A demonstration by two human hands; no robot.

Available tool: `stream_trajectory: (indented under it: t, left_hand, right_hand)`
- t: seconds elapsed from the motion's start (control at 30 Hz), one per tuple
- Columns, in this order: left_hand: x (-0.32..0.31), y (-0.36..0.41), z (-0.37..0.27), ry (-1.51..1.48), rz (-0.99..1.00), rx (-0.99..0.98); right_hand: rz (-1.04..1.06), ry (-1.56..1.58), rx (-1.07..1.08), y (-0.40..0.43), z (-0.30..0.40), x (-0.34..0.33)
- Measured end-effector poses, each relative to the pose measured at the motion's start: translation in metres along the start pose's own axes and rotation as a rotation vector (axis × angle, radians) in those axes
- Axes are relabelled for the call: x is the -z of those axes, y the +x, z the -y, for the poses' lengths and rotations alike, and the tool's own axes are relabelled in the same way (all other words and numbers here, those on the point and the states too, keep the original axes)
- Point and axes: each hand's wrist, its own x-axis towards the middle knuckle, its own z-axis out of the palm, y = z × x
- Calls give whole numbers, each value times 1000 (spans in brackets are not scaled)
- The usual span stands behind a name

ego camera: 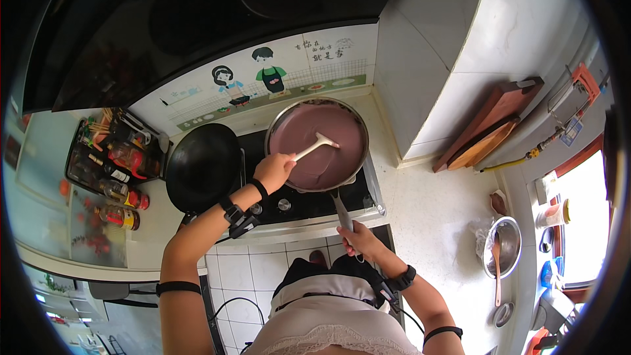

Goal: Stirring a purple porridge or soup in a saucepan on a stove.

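A wide steel pan (366, 144) stands on the right side of the black glass hob (315, 206), filled with a thick purple-pink paste (315, 125). My left hand (274, 172) grips the handle of a pale spatula (315, 145), whose head lies in the paste near the pan's middle. Nearer to me, my right hand (359, 241) is closed around the pan's grey handle (341, 212). A black wok (203, 167) sits to the left of the pan.
A rack (160, 158) of bottles and utensils stands at the left, with jars (118, 218) beside it. Cutting boards (488, 128) lean on the right wall. A steel bowl (515, 246) with a wooden spoon (497, 261) and a small round dish (503, 314) rest on the right counter.
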Motion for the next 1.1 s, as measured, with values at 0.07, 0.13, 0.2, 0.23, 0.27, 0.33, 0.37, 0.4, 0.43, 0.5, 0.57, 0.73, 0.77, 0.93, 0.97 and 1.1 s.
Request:
stream_trajectory:
  t: [0.07,0.13,0.2,0.23,0.27,0.33,0.37,0.4,0.43,0.5,0.57,0.73,0.77,0.93,0.97,1.1]
  left_hand:
    - [3,3,8,2,-42,48]
    - [12,1,21,-2,-88,25]
    - [34,-7,24,27,-65,32]
    - [50,-12,19,78,-4,103]
    - [60,-18,23,75,-16,84]
    - [80,-31,34,75,-10,48]
    - [90,-37,36,76,11,31]
    - [103,-40,30,101,79,46]
    - [110,-44,29,80,122,70]
    - [126,-48,19,105,260,106]
    - [123,-48,18,123,285,107]
    - [94,-48,18,175,266,93]
    - [87,-47,13,195,259,99]
    - [54,-27,18,116,205,53]
    - [46,-24,19,116,206,51]
    - [19,-7,22,75,77,46]
  right_hand:
    - [3,-12,2,0,2,-1]
    - [-5,-15,-9,0,3,-1]
    - [-4,-5,-7,-1,3,-1]
    - [-3,2,-8,-1,3,0]
    - [-2,3,-6,-1,3,1]
    - [-4,-8,-25,-1,3,0]
    - [-1,-9,-23,0,4,-1]
    - [-3,-4,-20,-1,3,-1]
    - [-5,2,-18,-1,3,-1]
    - [2,11,-17,0,2,0]
    - [7,22,-16,1,0,2]
    - [-9,10,-12,-1,2,-1]
    - [-11,11,-13,-2,2,-1]
    - [0,3,-1,-2,2,0]
    - [-1,4,-1,-3,3,0]
    - [-19,-14,-6,-4,4,-2]
